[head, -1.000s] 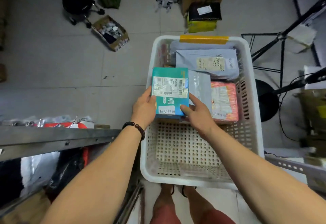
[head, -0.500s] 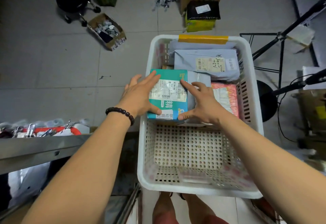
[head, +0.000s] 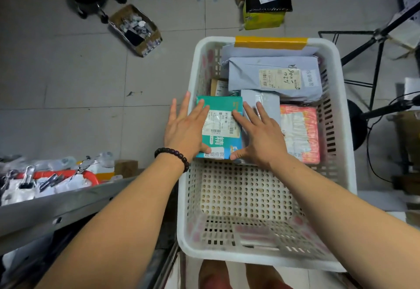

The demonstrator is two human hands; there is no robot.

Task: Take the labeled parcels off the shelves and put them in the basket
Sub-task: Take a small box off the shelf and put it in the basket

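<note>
Now I'm seeing the teal cardboard parcel with a white barcode label (head: 223, 106) lying flat inside the white perforated plastic basket (head: 250, 259), toward its nine o'clock wall. The left hand (head: 186, 127) and right hand (head: 256, 134) are resting on it, fingers straight and spread, gripping nothing. A red printed packet (head: 300, 134) is lying at the parcel's three o'clock.

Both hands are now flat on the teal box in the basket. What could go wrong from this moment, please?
1. The teal cardboard box with a white label seems to overlap the grey plastic mailer. It may sit tilted and slide toward the bare near half of the white perforated plastic basket once the left hand and right hand lift.
2. Pressing down could crush whatever lies beneath the box, which is hidden.
</note>
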